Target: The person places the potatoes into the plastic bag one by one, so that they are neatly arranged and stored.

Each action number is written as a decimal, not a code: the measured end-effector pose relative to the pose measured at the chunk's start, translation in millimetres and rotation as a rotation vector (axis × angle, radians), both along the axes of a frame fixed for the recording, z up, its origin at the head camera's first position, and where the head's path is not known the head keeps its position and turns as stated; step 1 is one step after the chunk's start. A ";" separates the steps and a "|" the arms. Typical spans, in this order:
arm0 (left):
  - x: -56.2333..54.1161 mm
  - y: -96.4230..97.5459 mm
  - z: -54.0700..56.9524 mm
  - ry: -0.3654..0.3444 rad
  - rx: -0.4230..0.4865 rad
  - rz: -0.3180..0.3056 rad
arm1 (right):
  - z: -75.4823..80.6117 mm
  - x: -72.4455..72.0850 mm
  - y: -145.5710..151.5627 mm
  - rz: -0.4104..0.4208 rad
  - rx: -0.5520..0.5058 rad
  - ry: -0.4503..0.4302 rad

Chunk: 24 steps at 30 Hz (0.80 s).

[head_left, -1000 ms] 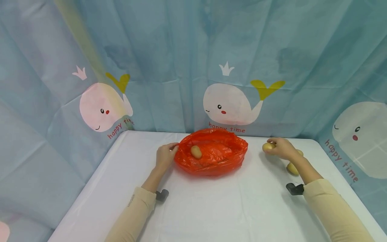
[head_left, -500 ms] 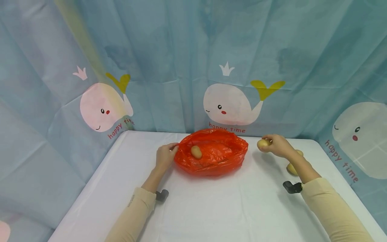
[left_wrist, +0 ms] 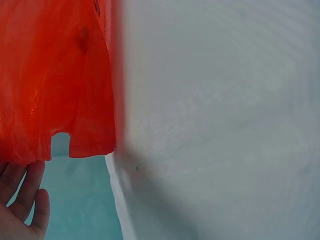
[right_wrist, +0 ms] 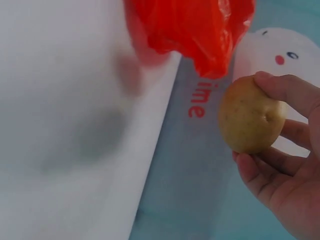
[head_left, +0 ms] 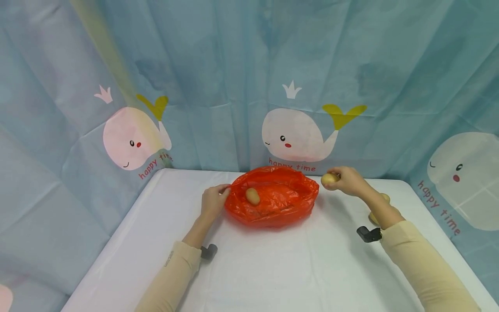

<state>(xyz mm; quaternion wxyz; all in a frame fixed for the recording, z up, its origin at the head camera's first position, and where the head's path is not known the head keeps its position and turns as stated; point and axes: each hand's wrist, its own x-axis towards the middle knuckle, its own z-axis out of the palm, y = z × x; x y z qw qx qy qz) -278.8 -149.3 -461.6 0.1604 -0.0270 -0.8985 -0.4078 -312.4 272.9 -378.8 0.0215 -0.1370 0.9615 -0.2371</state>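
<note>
A red plastic bag (head_left: 280,216) lies with its mouth spread wide near the back of the table, and one potato (head_left: 252,196) sits inside it at the left. My left hand (head_left: 213,202) pinches the bag's left rim; in the left wrist view the left hand (left_wrist: 22,200) shows at the lower left under the red plastic. Just right of the bag, my right hand (head_left: 349,180) holds a second potato (head_left: 329,181) above the table. In the right wrist view, thumb and fingers grip that potato (right_wrist: 251,115) close to the bag's edge (right_wrist: 210,50).
Two more potatoes lie on the white table (head_left: 273,268) at the right, partly behind the right forearm; one potato (head_left: 385,197) shows beyond it. A blue curtain (head_left: 218,86) with whale prints hangs along the back and sides. Black camera mounts (head_left: 369,234) are on both wrists.
My right hand has moved left toward the bag, carrying the potato away from the other potatoes. My left hand stays at the bag's rim, and the bag has hardly moved.
</note>
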 end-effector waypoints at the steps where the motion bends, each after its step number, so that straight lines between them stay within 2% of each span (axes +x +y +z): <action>1: 0.1 -0.1 0.1 0.005 -0.001 -0.002 | 0.9 -0.4 -1.7 0.005 -0.001 0.007; 11: 0.1 -0.7 -0.2 0.005 -0.004 -0.009 | 8.6 -5.8 -21.3 0.019 -0.011 0.008; 17: 0.4 -0.1 2.5 -0.001 0.000 -0.011 | 6.0 -13.0 -39.1 0.018 -0.048 0.002; 24: -1.2 0.3 0.0 0.000 -0.013 -0.011 | 1.9 -16.1 -62.5 0.062 -0.080 0.011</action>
